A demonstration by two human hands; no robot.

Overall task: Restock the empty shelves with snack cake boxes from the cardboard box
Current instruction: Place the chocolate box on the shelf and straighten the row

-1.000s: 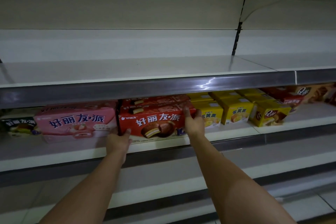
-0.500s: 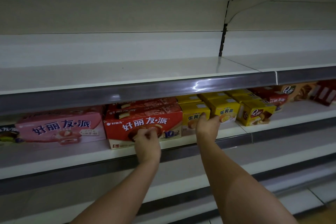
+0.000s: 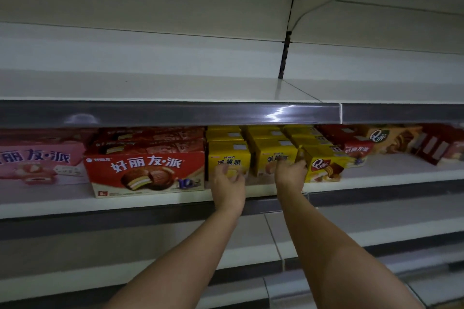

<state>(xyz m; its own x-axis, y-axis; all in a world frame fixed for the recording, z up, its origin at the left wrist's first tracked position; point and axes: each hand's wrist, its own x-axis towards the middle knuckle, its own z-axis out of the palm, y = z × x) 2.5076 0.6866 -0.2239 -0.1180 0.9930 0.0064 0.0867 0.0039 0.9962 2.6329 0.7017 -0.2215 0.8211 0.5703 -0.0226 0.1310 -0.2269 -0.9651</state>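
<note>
The shelf (image 3: pixel 150 199) carries, left to right: a pink box (image 3: pixel 37 158), red boxes (image 3: pixel 145 170), yellow boxes (image 3: pixel 229 155), further red and brown boxes (image 3: pixel 381 138).

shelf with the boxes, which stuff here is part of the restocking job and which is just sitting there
Part of the job:
- left hand, at the left yellow box
- right hand, reaching between the middle yellow box and the Q box
- bare upper shelf

Just sitting there:
- big red box
- pink box
- brown box
</note>
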